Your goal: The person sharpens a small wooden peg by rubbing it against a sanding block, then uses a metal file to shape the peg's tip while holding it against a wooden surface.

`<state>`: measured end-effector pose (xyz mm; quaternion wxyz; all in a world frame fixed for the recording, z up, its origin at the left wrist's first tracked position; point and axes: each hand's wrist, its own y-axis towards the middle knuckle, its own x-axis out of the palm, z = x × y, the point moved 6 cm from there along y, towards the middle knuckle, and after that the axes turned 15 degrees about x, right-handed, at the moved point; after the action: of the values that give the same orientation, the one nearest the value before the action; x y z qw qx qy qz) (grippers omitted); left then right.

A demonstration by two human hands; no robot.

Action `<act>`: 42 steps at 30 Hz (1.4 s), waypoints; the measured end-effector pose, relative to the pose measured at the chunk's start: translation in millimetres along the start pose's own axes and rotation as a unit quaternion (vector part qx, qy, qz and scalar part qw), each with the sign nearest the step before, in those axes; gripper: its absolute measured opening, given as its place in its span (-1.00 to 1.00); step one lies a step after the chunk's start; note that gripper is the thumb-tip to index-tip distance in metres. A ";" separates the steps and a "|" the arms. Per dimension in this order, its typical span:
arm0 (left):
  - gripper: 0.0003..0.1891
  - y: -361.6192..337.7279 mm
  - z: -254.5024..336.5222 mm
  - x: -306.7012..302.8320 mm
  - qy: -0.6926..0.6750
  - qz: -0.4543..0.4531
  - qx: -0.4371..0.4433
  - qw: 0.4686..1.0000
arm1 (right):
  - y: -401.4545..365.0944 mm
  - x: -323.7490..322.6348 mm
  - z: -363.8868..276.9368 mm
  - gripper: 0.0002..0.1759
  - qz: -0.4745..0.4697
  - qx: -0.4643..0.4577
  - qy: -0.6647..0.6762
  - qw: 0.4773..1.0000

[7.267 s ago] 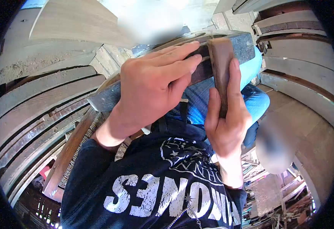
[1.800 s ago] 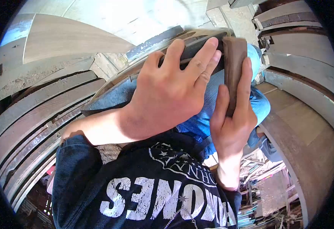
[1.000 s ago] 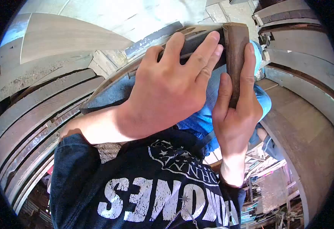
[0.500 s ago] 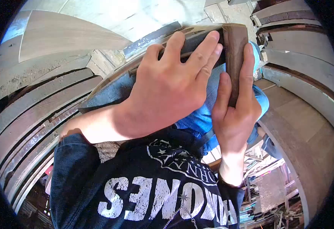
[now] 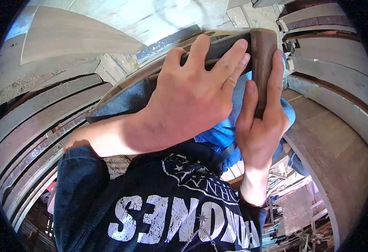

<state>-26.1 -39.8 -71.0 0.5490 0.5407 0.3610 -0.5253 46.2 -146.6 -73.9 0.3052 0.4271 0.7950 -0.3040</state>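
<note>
My left hand (image 5: 190, 90) lies palm down with fingers spread across a long dark strip (image 5: 226, 47); a wide blue-grey blade-like sheet (image 5: 127, 101) shows beneath its wrist. Beside it, my right hand (image 5: 263, 119) is closed around a brown wooden piece (image 5: 263, 52), thumb on the left side and a finger stretched along the right. The piece stands crosswise at the strip's right end, and its lower part goes into the palm. Behind the strip runs a thin curved wooden edge (image 5: 121, 86).
Stacked boards (image 5: 36, 122) line the left side, with more planks (image 5: 327, 50) at the upper right. A wide board (image 5: 331, 138) runs down the right. Wood scraps (image 5: 293, 214) lie at the lower right. Blue jeans (image 5: 221, 134) show below the hands.
Both hands have moved slightly right and a little toward my body, and the brown wooden piece has shifted with them. The finger positions look much the same.
</note>
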 end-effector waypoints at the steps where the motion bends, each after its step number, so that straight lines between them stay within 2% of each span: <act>1: -0.52 0.1 0.1 -0.1 -0.004 -0.001 0.000 1.000 | 1.1 0.4 -0.6 -0.38 0.008 -0.016 -0.006 1.000; 6: -0.51 -0.3 -0.9 0.4 0.007 0.008 0.002 1.000 | -3.6 0.5 0.5 -0.38 0.026 -0.022 -0.003 0.999; 9: -0.51 -0.5 -0.1 0.6 -0.010 0.000 -0.005 1.000 | -0.5 2.2 1.1 -0.38 -0.005 0.026 0.012 1.000; 14: -0.50 -0.6 -1.0 1.1 -0.002 0.003 -0.004 1.000 | 0.1 1.4 -1.8 -0.38 0.060 -0.068 -0.015 0.996; 17: -0.51 -0.3 -1.7 0.3 -0.007 -0.005 -0.005 1.000 | 4.1 3.5 0.8 -0.38 0.027 -0.020 -0.020 0.999; 20: -0.52 -0.9 -2.8 0.4 -0.005 0.004 -0.002 1.000 | 5.4 -2.3 6.6 -0.36 0.027 0.029 0.007 0.999; 22: -0.51 -0.2 -3.0 -0.8 -0.013 -0.004 -0.003 1.000 | 7.5 -10.9 16.6 -0.38 0.076 0.034 0.019 0.996; 24: -0.47 -1.5 -4.6 -0.1 -0.027 0.019 -0.004 0.999 | 7.2 -17.9 24.1 -0.38 0.053 0.056 0.076 0.994; 25: -0.47 -2.2 -4.0 -0.2 -0.031 0.016 0.001 0.999 | 7.5 -20.0 26.0 -0.38 0.089 -0.020 0.022 0.996; 26: -0.44 -3.0 -5.0 -0.9 -0.046 0.020 -0.008 0.999 | 5.1 -21.8 28.2 -0.38 0.091 -0.014 0.022 0.996; 28: -0.41 -1.0 -6.5 -2.4 -0.063 0.022 -0.011 0.998 | -1.2 -22.3 30.0 -0.32 0.032 -0.003 0.046 0.998; 29: -0.40 0.3 -7.0 -3.7 -0.072 0.015 -0.013 0.997 | -4.5 -21.3 34.8 -0.32 0.000 0.035 0.062 0.997; 32: -0.41 2.3 -9.6 -3.9 -0.087 0.010 -0.017 0.996 | -11.2 -11.1 37.9 -0.33 -0.007 0.068 0.103 0.992; 38: -0.39 3.8 -13.0 -2.9 -0.112 -0.002 0.012 0.994 | -20.2 -1.8 36.2 -0.30 -0.062 0.088 0.068 0.992; 40: -0.37 4.0 -13.3 -4.2 -0.119 -0.010 0.010 0.993 | -21.8 -0.3 29.5 -0.30 -0.043 0.023 0.069 0.996; 42: -0.36 3.8 -13.6 -4.6 -0.121 -0.018 0.004 0.992 | -22.6 2.0 27.4 -0.29 -0.065 0.047 0.068 0.994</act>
<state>-20.9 -26.2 -67.9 0.5772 0.4688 0.2993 -0.5979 31.9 -176.1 -87.6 0.2094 0.4078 0.8252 -0.3300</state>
